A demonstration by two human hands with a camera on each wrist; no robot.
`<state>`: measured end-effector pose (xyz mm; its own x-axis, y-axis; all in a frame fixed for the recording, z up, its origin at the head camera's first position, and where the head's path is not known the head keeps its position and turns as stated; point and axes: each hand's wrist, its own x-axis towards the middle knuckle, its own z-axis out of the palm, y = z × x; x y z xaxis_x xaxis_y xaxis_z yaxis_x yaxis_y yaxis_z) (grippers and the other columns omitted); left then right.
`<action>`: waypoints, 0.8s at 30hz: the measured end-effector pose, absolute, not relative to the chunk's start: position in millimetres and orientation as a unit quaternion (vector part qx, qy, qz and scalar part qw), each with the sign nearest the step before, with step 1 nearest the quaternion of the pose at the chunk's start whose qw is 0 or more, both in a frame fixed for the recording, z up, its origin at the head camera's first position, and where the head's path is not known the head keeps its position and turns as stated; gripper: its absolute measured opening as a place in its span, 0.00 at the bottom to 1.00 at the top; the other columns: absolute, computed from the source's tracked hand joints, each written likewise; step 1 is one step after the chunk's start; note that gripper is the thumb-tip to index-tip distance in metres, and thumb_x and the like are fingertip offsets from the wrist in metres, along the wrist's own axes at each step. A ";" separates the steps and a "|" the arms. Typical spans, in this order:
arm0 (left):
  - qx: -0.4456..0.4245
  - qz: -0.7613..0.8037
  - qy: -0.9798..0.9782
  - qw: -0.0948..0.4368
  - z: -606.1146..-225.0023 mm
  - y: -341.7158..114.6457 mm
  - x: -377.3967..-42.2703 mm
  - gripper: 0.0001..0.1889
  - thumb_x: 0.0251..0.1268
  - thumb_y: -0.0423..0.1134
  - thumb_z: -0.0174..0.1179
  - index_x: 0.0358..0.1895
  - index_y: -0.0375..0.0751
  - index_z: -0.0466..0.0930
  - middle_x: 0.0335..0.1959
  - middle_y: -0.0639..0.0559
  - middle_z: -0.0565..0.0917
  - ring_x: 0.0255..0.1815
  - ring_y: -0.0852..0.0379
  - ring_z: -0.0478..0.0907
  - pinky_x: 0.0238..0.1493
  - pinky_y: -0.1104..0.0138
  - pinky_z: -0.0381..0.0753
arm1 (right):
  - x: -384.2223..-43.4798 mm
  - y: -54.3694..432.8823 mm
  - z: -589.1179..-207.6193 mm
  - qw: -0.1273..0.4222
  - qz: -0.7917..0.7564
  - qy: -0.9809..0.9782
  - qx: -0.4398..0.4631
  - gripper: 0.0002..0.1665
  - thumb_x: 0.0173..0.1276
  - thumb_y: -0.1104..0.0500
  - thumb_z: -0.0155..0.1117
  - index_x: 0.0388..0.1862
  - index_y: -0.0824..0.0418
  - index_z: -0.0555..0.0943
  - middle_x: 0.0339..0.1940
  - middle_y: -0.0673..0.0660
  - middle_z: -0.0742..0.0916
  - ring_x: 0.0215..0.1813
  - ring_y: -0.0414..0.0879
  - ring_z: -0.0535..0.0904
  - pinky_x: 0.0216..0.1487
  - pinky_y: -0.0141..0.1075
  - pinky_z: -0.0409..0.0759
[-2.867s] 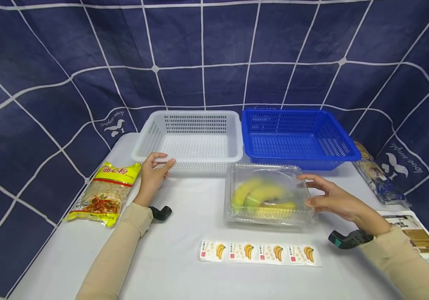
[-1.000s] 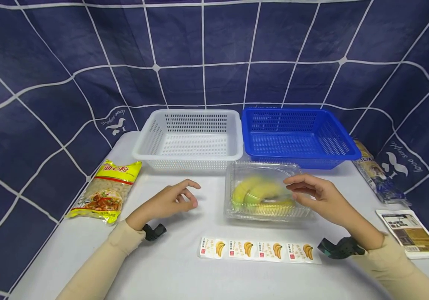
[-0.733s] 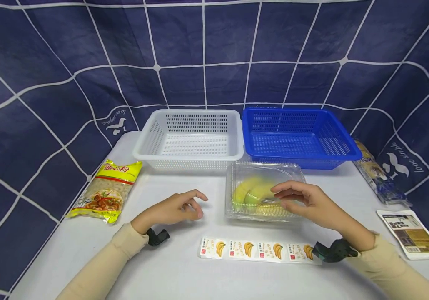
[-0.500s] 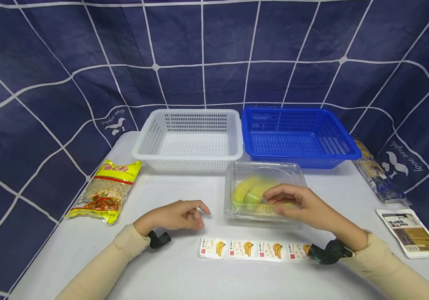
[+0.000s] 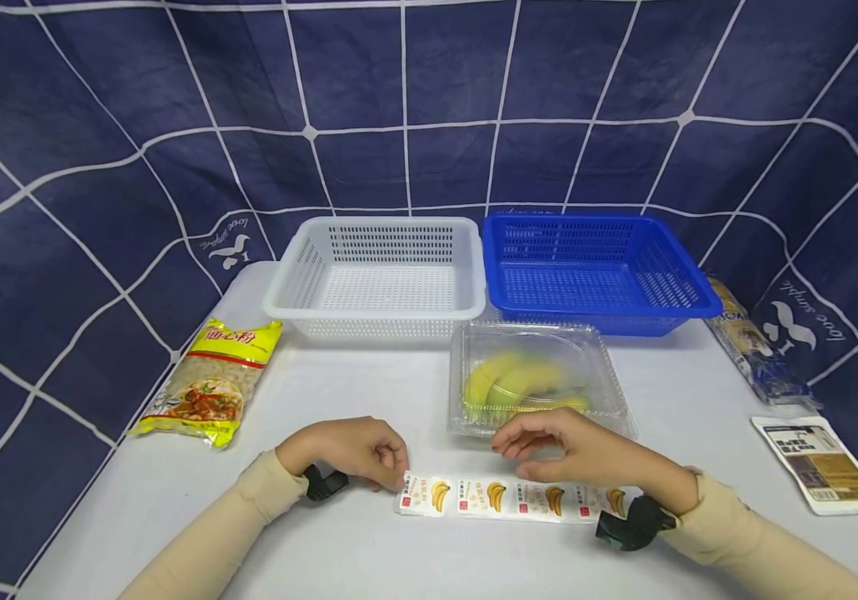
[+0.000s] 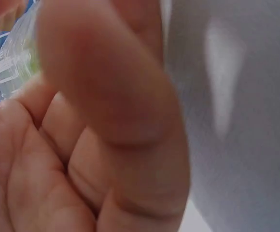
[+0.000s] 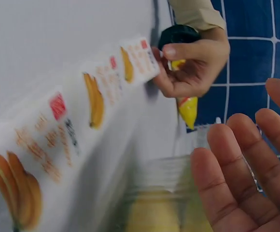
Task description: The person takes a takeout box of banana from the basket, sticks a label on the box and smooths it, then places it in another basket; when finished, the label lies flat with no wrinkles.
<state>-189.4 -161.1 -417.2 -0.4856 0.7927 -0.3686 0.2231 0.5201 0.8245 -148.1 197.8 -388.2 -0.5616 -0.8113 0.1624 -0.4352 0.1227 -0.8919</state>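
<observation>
A strip of white banana stickers (image 5: pixel 504 500) lies in front of a clear clamshell box (image 5: pixel 605 375) of bananas (image 5: pixel 511 379). My left hand (image 5: pixel 354 450) has its fingers curled at the strip's left end, thumb and finger on its corner. From the right wrist view, that end of the sticker strip (image 7: pixel 99 96) sits right at the fingertips. My right hand (image 5: pixel 579 450), fingers apart and loosely bent, hovers over the strip's right half, just in front of the box, holding nothing. Close up, left-hand fingers (image 6: pixel 130 121) hide the strip in the left wrist view.
Behind stand a white basket (image 5: pixel 376 317) and a blue basket (image 5: pixel 601 315). A yellow food bag (image 5: pixel 212 383) lies at left. On the right are a brown-and-blue bag (image 5: pixel 755 346) and a white packet (image 5: pixel 822 467).
My left hand left the white basket's rim and came down and right to the sticker strip. The right hand released the box's right side and moved left and nearer. The box stayed in place.
</observation>
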 end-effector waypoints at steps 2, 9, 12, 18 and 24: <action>0.322 0.366 0.779 0.395 -417.4 -159.8 -188.0 0.04 0.65 0.29 0.71 0.34 0.40 0.88 0.19 0.59 0.80 0.21 0.66 0.73 0.26 0.77 0.67 | -146.3 194.6 -394.5 0.208 -0.500 0.725 -0.425 0.19 0.77 0.69 0.67 0.63 0.74 0.81 0.57 0.71 0.87 0.58 0.53 0.88 0.62 0.45 0.88; 0.311 0.376 0.772 0.406 -419.4 -156.6 -185.2 0.06 0.67 0.25 0.67 0.32 0.38 0.88 0.23 0.56 0.87 0.22 0.65 0.78 0.24 0.77 0.70 | -144.6 179.6 -414.8 0.256 -0.495 0.718 -0.416 0.19 0.75 0.71 0.67 0.63 0.74 0.81 0.56 0.70 0.88 0.54 0.58 0.89 0.60 0.41 0.88; 0.311 0.377 0.772 0.408 -419.5 -156.3 -184.9 0.06 0.68 0.25 0.67 0.32 0.38 0.88 0.24 0.55 0.87 0.22 0.65 0.78 0.23 0.77 0.70 | -146.1 173.2 -420.9 0.261 -0.492 0.716 -0.421 0.19 0.74 0.72 0.68 0.62 0.74 0.82 0.55 0.69 0.89 0.54 0.56 0.89 0.58 0.40 0.89; 0.317 0.398 0.750 0.423 -420.4 -156.7 -189.4 0.06 0.70 0.26 0.67 0.33 0.35 0.87 0.24 0.55 0.87 0.22 0.65 0.76 0.22 0.76 0.69 | -148.7 159.5 -428.3 0.270 -0.490 0.716 -0.417 0.19 0.75 0.71 0.67 0.63 0.73 0.82 0.55 0.67 0.89 0.53 0.49 0.89 0.57 0.39 0.89; 0.330 0.417 0.724 0.439 -418.6 -152.2 -196.2 0.05 0.75 0.28 0.66 0.37 0.32 0.87 0.26 0.57 0.88 0.26 0.66 0.80 0.23 0.76 0.70 | -147.5 144.9 -433.0 0.276 -0.494 0.718 -0.404 0.19 0.75 0.72 0.65 0.64 0.71 0.81 0.58 0.65 0.89 0.54 0.42 0.87 0.57 0.38 0.89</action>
